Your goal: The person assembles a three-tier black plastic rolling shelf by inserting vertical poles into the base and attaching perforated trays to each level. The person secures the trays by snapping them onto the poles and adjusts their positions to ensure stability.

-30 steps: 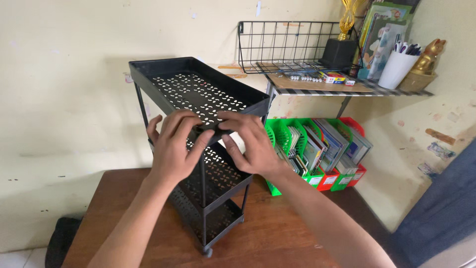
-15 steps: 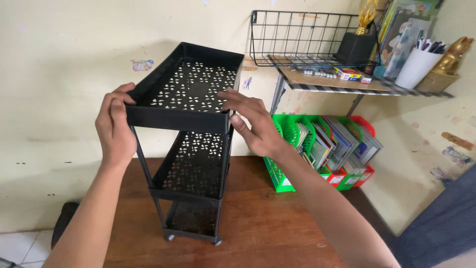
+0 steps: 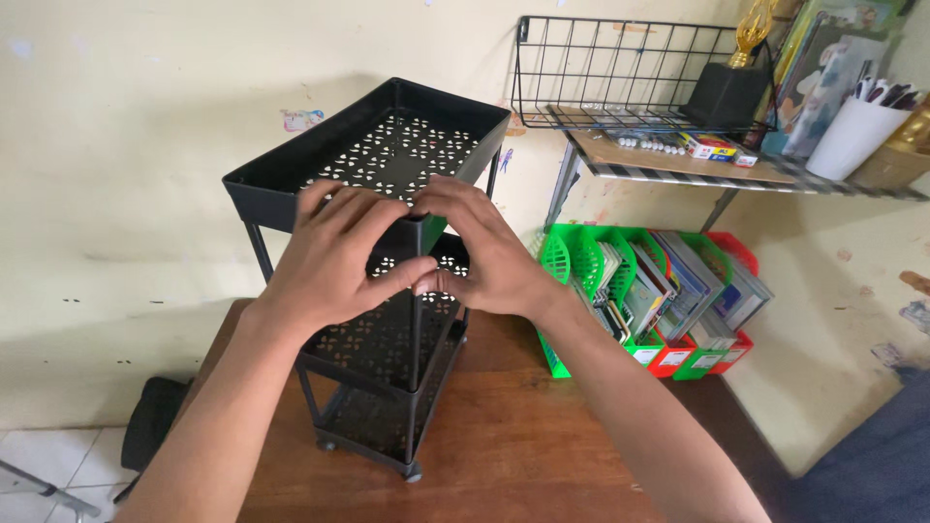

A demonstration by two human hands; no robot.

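A wooden table stands against a pale wall, and on it stands a black three-tier rack with perforated trays. Both forearms reach forward and meet at the near corner of the rack's top tray. The left hand lies over that corner, fingers bent and spread, pressing on the rim. The right hand mirrors it, fingers curled on the same corner, thumbs nearly touching. Green and red file holders stand beside the table.
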